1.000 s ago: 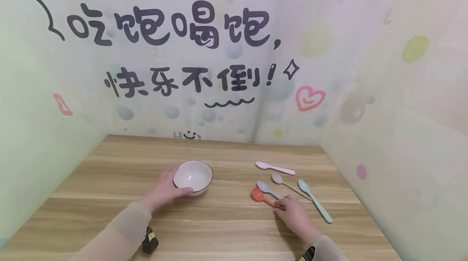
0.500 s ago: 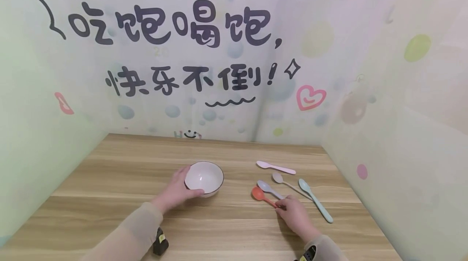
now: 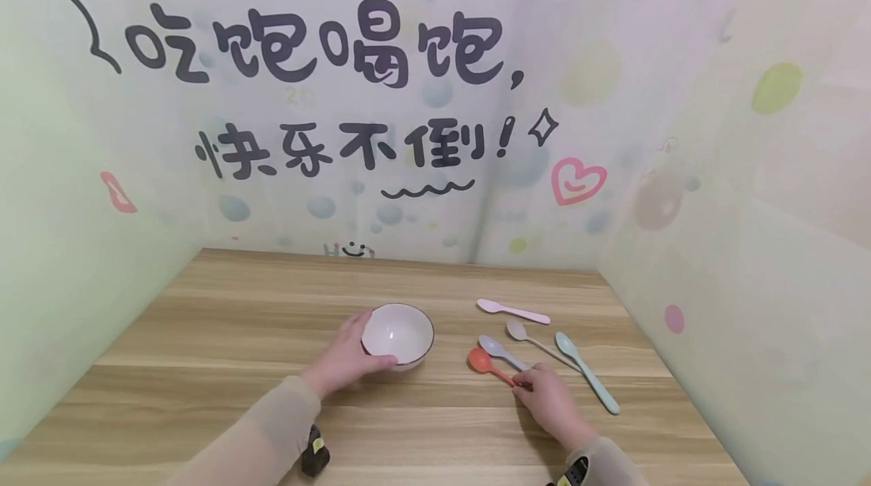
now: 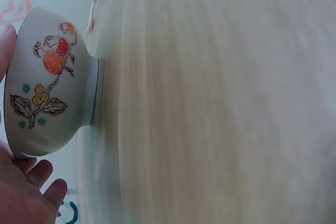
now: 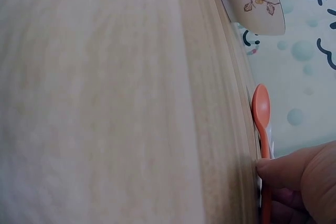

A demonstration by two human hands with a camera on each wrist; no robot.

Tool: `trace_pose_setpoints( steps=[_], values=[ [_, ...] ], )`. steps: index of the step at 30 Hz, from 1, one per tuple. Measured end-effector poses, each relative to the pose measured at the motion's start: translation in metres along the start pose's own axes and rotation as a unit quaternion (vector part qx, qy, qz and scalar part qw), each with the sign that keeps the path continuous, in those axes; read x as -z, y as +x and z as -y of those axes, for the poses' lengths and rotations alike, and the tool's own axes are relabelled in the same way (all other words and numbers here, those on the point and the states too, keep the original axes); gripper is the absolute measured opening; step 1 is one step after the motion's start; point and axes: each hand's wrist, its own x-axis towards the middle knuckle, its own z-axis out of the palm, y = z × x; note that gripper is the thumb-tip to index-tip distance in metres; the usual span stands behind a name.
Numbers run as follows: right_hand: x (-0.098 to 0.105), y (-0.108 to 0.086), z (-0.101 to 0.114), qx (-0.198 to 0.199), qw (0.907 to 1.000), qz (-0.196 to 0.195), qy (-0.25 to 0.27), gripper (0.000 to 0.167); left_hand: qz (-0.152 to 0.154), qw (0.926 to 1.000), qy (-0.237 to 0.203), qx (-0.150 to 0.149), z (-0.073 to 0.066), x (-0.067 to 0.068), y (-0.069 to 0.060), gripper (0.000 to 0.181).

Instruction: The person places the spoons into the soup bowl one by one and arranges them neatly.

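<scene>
A white bowl (image 3: 400,335) with a dark rim stands upright near the table's middle. My left hand (image 3: 350,357) grips it from the left, thumb on the near side of the rim. In the left wrist view, painted red fruit and leaves decorate the outer wall of the bowl (image 4: 50,82). To the right, my right hand (image 3: 550,401) pinches the handle of an orange-red spoon (image 3: 480,360). That spoon (image 5: 261,106) points its bowl end away from the fingers in the right wrist view. Close behind it lies a lavender spoon (image 3: 491,346), its handle end hidden by the hand.
A pink spoon (image 3: 513,311) lies farthest back among the spoons. A beige spoon (image 3: 519,332) slants behind the right hand, and a light blue spoon (image 3: 587,373) lies to its right. Printed walls enclose the wooden table (image 3: 272,297) at back and sides.
My left hand has carried the bowl rightward, closer to the spoons. The right hand and the orange-red spoon have stayed in place.
</scene>
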Motion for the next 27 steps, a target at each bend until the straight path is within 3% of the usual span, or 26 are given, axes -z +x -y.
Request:
trace_pose_setpoints(
  steps=[18, 27],
  values=[
    [-0.001, 0.001, -0.001, -0.004, 1.0, 0.001, 0.008, 0.008, 0.002, 0.9995, 0.005, -0.03, -0.011, -0.019, -0.002, 0.108],
    [-0.002, 0.002, -0.002, -0.01, 0.9998, 0.014, 0.011, 0.008, 0.03, 0.9979, 0.04, -0.041, -0.013, -0.023, -0.007, 0.105]
  ],
)
